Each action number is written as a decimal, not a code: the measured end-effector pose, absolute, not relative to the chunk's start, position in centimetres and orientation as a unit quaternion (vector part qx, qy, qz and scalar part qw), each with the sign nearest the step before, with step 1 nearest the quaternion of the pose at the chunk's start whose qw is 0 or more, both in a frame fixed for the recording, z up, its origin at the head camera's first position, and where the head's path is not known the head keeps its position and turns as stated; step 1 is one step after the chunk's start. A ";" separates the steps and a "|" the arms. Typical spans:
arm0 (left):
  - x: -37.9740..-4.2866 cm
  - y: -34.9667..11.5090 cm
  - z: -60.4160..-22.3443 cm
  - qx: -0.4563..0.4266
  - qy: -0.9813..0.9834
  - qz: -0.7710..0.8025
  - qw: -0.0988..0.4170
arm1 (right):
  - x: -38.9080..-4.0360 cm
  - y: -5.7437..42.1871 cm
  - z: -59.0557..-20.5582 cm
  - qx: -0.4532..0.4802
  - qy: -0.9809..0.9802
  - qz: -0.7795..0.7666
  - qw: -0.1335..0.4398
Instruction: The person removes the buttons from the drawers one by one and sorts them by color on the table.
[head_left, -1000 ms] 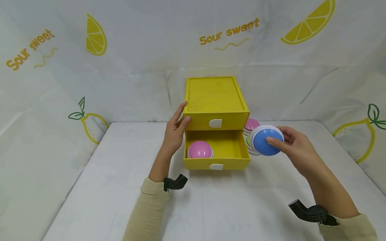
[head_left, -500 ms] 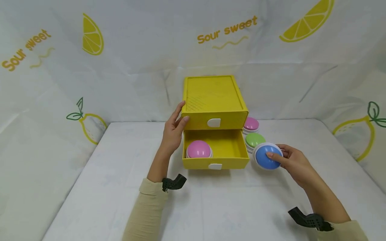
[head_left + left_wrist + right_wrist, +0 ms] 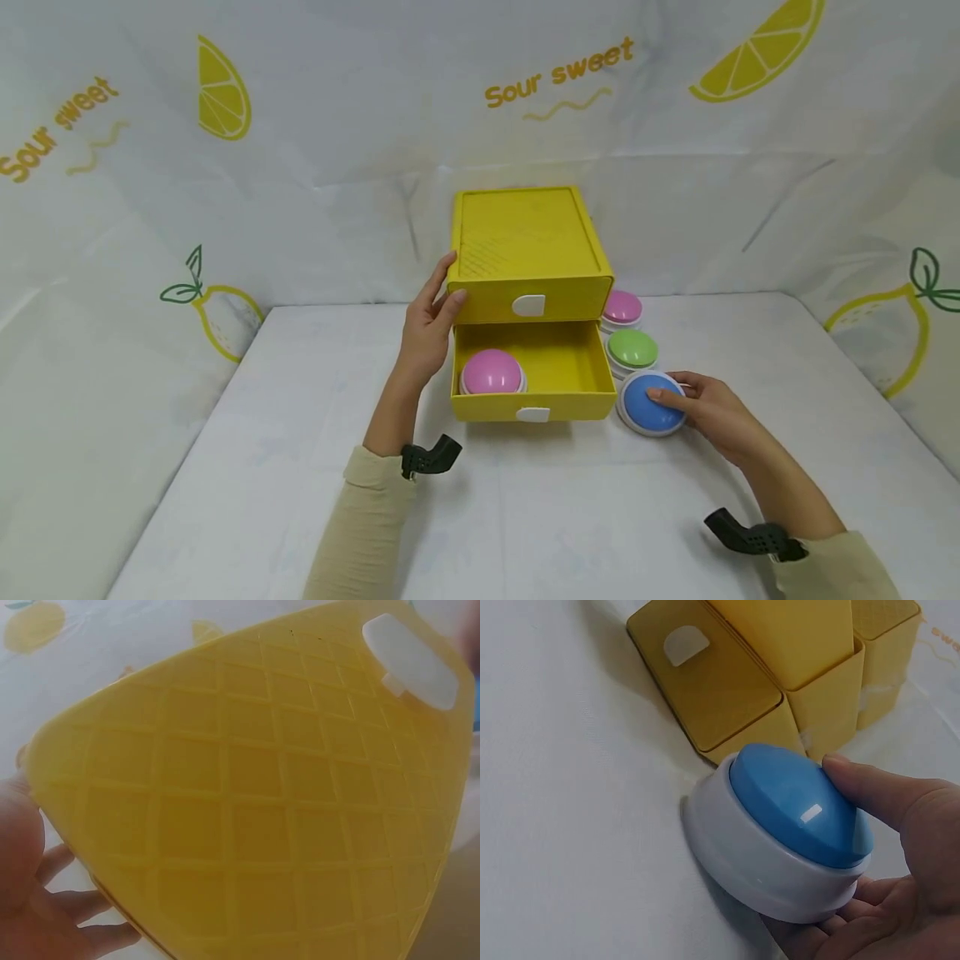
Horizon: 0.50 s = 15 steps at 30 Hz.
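My right hand [image 3: 716,417] grips a blue push button [image 3: 651,404] with a round white base, just right of the open lower drawer [image 3: 577,375]. In the right wrist view the thumb [image 3: 877,791] lies on the blue dome, and fingers curl under the base; the button is tilted close to the tabletop. My left hand [image 3: 427,333] rests against the front left corner of a yellow two-drawer box [image 3: 532,233]. Its thumb touches the upper drawer's front; its fingers [image 3: 82,904] lie along the side. Inside the lower drawer, on the left, sits a pink push button [image 3: 493,371].
A green push button [image 3: 632,347] and another pink push button [image 3: 622,307] stand in a row along the box's right side, behind the blue one. White cloth printed with lemons hangs behind the white-covered table [image 3: 562,517].
My right hand has lowered the blue push button toward the table and nearer to me, uncovering the green one. The left hand stays on the box.
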<state>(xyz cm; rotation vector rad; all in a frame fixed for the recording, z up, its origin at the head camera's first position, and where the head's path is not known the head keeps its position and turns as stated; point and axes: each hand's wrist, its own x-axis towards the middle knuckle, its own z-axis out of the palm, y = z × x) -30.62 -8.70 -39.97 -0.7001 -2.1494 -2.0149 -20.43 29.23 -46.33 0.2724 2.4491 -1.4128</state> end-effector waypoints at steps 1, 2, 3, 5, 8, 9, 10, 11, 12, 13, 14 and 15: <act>-30.6 -8.7 -40.0 -0.231 -0.709 -0.664 0.058 | -20.5 29.2 -46.4 0.093 0.852 -0.492 0.153; -30.6 -8.7 -40.0 -0.231 -0.708 -0.664 0.058 | -20.5 29.2 -46.5 0.091 0.852 -0.492 0.155; -30.6 -8.7 -40.0 -0.230 -0.708 -0.666 0.058 | -20.5 29.2 -46.6 0.091 0.852 -0.492 0.156; -30.5 -8.7 -40.0 -0.228 -0.706 -0.668 0.055 | -20.5 29.2 -46.7 0.094 0.850 -0.494 0.156; -30.6 -8.7 -40.0 -0.226 -0.706 -0.669 0.054 | -20.5 29.1 -46.8 0.102 0.849 -0.495 0.156; -30.6 -8.7 -40.1 -0.225 -0.706 -0.669 0.054 | -20.5 29.1 -46.8 0.106 0.849 -0.494 0.156; -30.6 -8.7 -40.1 -0.226 -0.706 -0.669 0.054 | -20.6 29.1 -46.8 0.109 0.849 -0.492 0.156; -30.7 -8.7 -40.1 -0.227 -0.706 -0.668 0.054 | -20.6 29.1 -46.8 0.111 0.852 -0.488 0.156; -30.7 -8.7 -40.0 -0.226 -0.707 -0.668 0.055 | -20.6 29.1 -46.8 0.113 0.854 -0.483 0.157; -30.6 -8.7 -40.0 -0.226 -0.707 -0.668 0.054 | -20.7 29.1 -46.8 0.113 0.856 -0.478 0.158; -30.6 -8.7 -40.0 -0.227 -0.706 -0.669 0.053 | -20.7 29.1 -46.8 0.113 0.859 -0.473 0.159; -30.6 -8.7 -40.0 -0.226 -0.706 -0.669 0.053 | -20.7 29.0 -46.7 0.113 0.862 -0.468 0.160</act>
